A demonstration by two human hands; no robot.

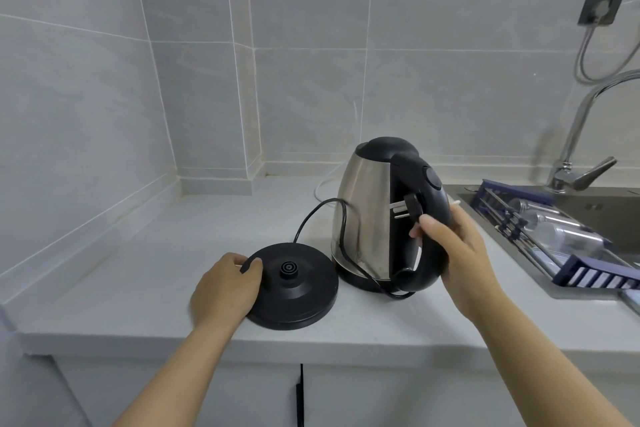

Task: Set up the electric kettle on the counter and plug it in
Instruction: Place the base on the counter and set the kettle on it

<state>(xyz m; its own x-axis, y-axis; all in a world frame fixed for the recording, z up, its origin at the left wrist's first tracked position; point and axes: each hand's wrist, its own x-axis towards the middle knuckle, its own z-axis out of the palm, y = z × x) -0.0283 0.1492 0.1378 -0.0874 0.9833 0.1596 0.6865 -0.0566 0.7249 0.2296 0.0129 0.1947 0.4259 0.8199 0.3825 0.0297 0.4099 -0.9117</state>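
Kettle tilted near the counter's front edge, gripped by the handle together with the plug in the right hand, probably for seating on the base steadied under the left hand's curled fingers, cord unplugged.

Open pale stone counter left and behind; steel kettle with black handle, round black base, looping black cord crowd the centre; steel sink bounds right.
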